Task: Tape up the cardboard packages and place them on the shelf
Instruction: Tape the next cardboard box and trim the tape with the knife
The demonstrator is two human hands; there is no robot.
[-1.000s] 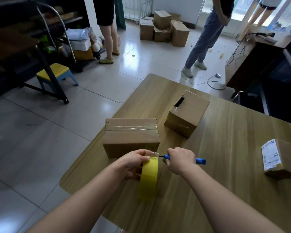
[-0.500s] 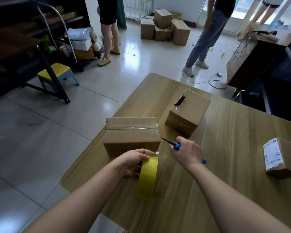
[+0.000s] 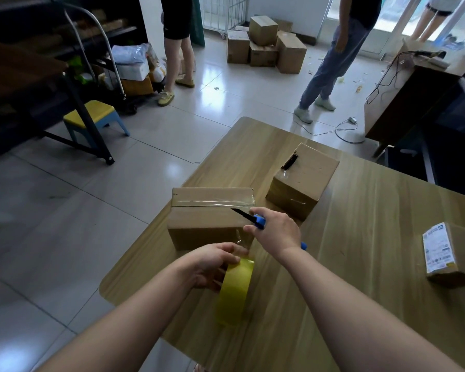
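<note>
Gripping tape roll (image 3: 235, 291) in left hand (image 3: 212, 264) and knife (image 3: 258, 220) in right hand (image 3: 275, 232), hands apart, at the box (image 3: 207, 218) on the table (image 3: 360, 264).
Bared blade is pointing across the box's taped seam, risking a nick in tape or cardboard if the right hand dips; the roll is sitting near the table's edge and may drop if the grip slackens. Clear tape between roll and box corner is proving hard to make out; whether it is cut cannot be told.

right hand (image 3: 275, 232) left its spot beside tape roll (image 3: 235, 291), moved forward, now over near right corner of taped box (image 3: 204, 221). blue cutter (image 3: 258, 220) swung too: blade pointed sideways at roll, now angles out past fingers toward seam.
</note>
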